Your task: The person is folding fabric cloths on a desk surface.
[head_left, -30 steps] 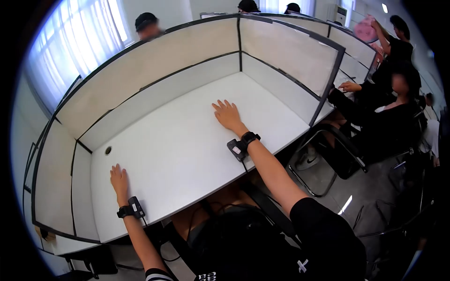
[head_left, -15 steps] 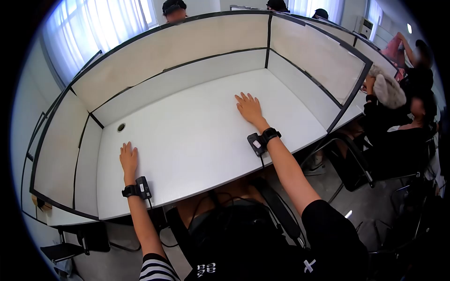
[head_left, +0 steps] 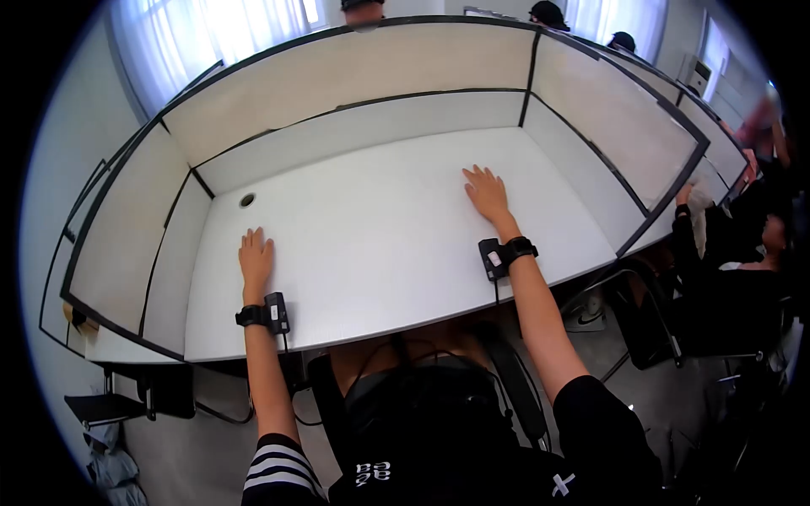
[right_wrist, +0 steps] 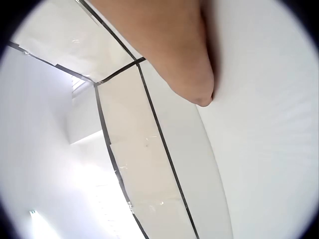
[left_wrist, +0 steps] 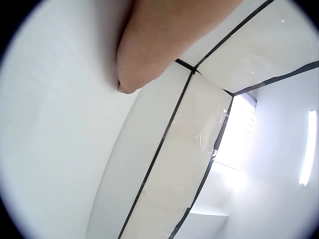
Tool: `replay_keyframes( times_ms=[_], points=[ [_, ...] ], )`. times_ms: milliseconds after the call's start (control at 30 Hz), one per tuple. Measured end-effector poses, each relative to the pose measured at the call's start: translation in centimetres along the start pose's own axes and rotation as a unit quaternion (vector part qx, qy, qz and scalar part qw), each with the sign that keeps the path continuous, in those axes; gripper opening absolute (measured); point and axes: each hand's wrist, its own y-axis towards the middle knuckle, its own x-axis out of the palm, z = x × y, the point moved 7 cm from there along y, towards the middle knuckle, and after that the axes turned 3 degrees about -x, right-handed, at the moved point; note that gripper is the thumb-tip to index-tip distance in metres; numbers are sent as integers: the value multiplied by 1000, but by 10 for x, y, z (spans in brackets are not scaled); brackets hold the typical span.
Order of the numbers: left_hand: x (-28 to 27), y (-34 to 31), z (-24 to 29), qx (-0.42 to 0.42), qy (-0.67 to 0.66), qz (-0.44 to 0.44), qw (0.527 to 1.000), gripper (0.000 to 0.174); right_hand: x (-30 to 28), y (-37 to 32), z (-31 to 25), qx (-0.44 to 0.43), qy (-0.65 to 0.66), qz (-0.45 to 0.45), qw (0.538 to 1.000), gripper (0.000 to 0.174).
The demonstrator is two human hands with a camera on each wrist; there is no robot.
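Both hands lie palm down on a white desk. Toward the desk's left side, the left hand rests with its fingers stretched out, just in front of a round cable hole. Farther right and deeper on the desk, the right hand lies with fingers spread. Neither hand holds anything. A small black camera is strapped to the left wrist, and another camera to the right. In the left wrist view the side of the left hand meets the white surface; the right hand does likewise in its own view.
Beige-and-white partition panels with black edging enclose the desk at the back and both sides. Beyond the right panel sits another person in black. A black chair frame stands near the desk's right front corner.
The head view has swung left, so the desk and both hands appear farther right. Both hands stay flat on the desk. The neighbouring person at right has moved a fluffy grey item.
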Motion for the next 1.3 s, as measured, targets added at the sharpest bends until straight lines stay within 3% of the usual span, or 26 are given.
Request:
replay_keyframes(
  times_ms=[267,1300],
  points=[
    [0,0,-2,-20,-17,-23,999,48,-2,-1,-1,25,20,-37,999,44],
    [-2,0,-2,-5,-30,-16,999,45,-7,-3,-4,29,36,-34,998,43]
  ],
)
